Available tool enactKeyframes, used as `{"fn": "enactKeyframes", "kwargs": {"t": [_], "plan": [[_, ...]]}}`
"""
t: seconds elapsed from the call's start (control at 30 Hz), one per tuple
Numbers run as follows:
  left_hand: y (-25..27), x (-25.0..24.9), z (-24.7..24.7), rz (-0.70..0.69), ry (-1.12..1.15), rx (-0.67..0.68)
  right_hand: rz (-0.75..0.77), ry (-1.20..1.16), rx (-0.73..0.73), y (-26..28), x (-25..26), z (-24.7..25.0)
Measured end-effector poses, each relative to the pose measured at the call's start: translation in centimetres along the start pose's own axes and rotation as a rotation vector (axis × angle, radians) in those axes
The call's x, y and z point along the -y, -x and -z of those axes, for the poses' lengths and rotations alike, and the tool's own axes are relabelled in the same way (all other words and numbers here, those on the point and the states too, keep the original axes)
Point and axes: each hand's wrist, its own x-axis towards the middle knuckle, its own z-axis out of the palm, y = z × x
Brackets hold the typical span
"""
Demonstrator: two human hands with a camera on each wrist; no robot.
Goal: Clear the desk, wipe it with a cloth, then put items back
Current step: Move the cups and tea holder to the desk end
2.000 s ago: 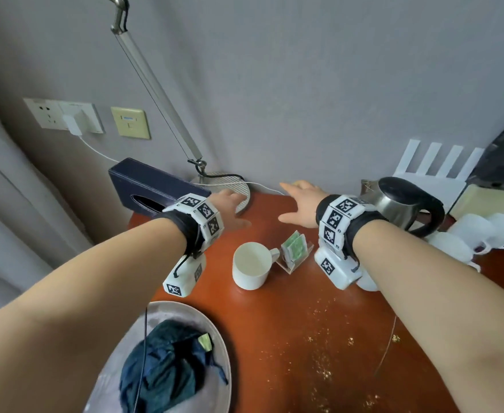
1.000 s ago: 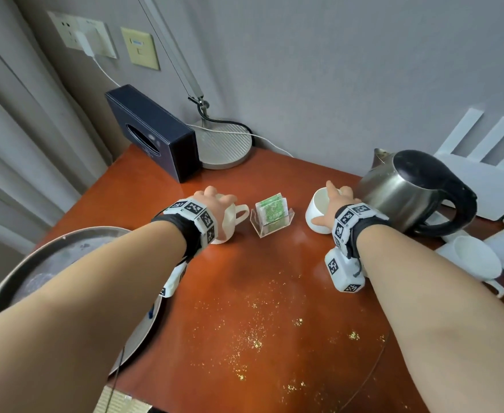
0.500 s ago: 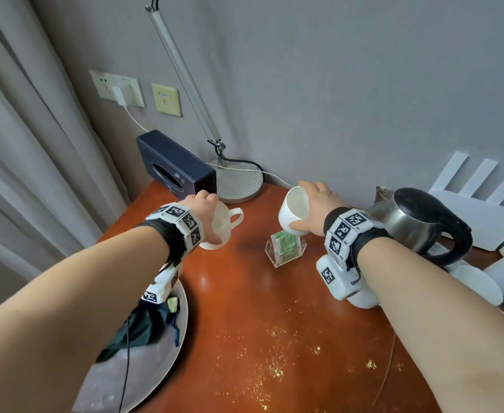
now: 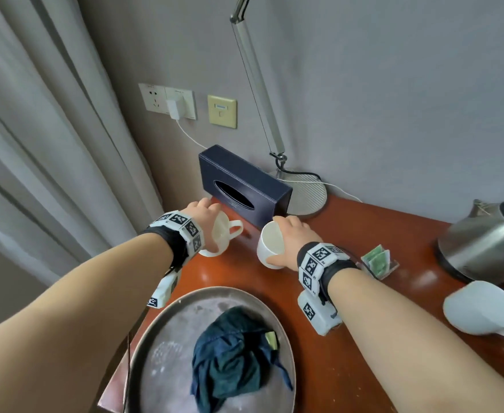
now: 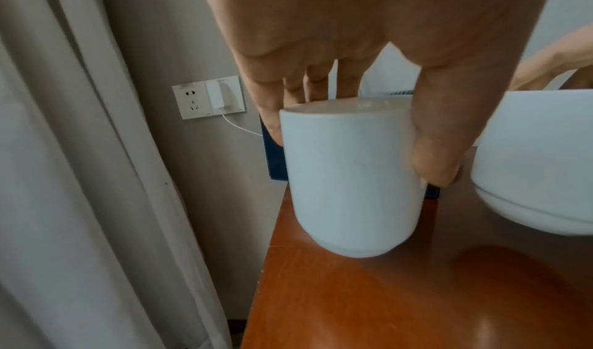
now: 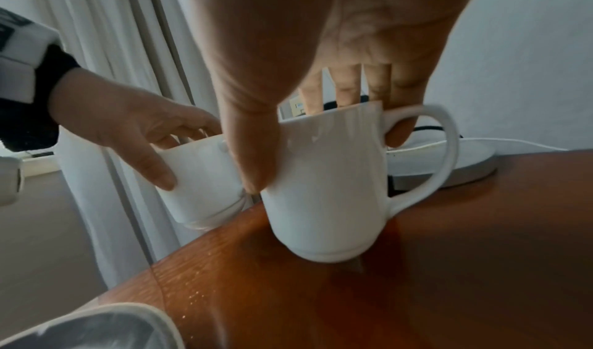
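My left hand [image 4: 203, 214] grips a white mug [image 4: 219, 238] from above by its rim, near the desk's [image 4: 364, 338] left edge. Thumb and fingers clamp the mug's [image 5: 349, 177] sides in the left wrist view. My right hand [image 4: 294, 235] holds a second white mug [image 4: 270, 248] the same way, tilted, just right of the first. That mug's [image 6: 324, 177] handle points right and its base is at the desk top; I cannot tell whether it touches. A dark blue cloth [image 4: 233, 353] lies crumpled in a round metal tray [image 4: 161, 353] in front of me.
A dark tissue box [image 4: 244, 189] and a lamp base [image 4: 309, 192] stand just behind the mugs. To the right are a clear tea-bag holder [image 4: 379, 260], a steel kettle [image 4: 483, 242] and more white cups [image 4: 483, 311]. Curtains [image 4: 51, 144] hang left of the desk. Crumbs speckle the wood.
Both hands took hold of the two mugs beside the tea-bag holder, lifted them and carried them left toward the tissue box. My view swung left with them.
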Motion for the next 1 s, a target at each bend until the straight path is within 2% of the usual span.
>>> {"fn": "enactKeyframes", "kwargs": {"t": [0.13,0.3,0.5,0.67,0.77,1.0], "plan": [[-3.5,1.4,-0.8,-0.108,-0.062,0.048,-0.062,-0.032,0.003,-2.5,2.0,-1.6],[-6.6,1.3,-1.1,-0.178,-0.104,0.065,-0.106,-0.062,-0.03,-4.2,3.3,-2.6],[-8.5,1.4,-0.2,-0.198,-0.132,0.073,-0.136,-0.077,-0.033,-4.3,3.8,-2.9],[-8.7,2.5,-0.5,-0.226,-0.064,0.05,-0.138,-0.036,0.0,-3.7,3.3,-2.7],[-8.4,2.2,-0.2,-0.203,-0.085,0.118,-0.169,-0.029,0.004,-4.0,3.7,-2.6],[-9.0,2.0,0.1,-0.208,-0.077,0.13,-0.261,-0.004,-0.09,-4.8,4.7,-3.4]]}}
